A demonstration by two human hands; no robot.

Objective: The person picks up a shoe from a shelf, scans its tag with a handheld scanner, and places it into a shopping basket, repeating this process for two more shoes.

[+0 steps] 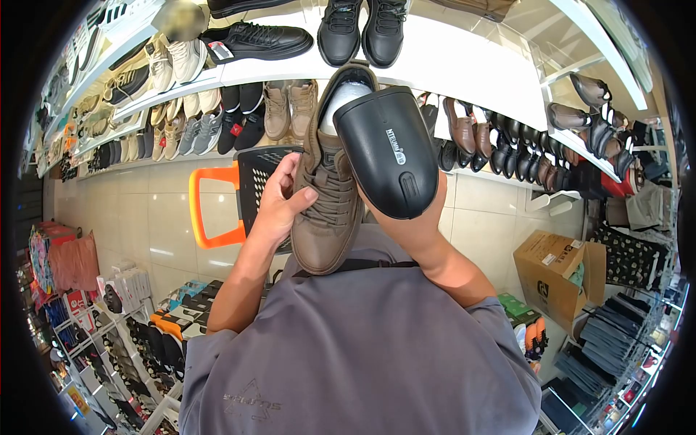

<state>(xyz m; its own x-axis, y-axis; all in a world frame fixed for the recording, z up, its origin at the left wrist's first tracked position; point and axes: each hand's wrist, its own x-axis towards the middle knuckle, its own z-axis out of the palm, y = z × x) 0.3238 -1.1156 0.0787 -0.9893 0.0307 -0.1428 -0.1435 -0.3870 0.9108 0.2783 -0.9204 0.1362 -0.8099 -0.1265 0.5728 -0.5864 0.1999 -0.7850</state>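
Observation:
A brown lace-up shoe (325, 235), toe toward me, is held up before my chest. White stuffing (346, 101) shows in its opening. My left hand (278, 204) is closed on the shoe's left side, its thumb lying by the laces. On the other side, my right hand (420, 230) grips a black rounded handheld device (380, 138) with white lettering and an oblong button. The device overlaps the shoe's right edge in this view and hides most of the right hand's fingers.
A white display shelf (449, 65) with black shoes (362, 32) stands ahead, with rows of shoes below. Behind my left hand is a black seat with an orange frame (196, 210). An open cardboard box (554, 275) sits at right, near stacked folded trousers (609, 341).

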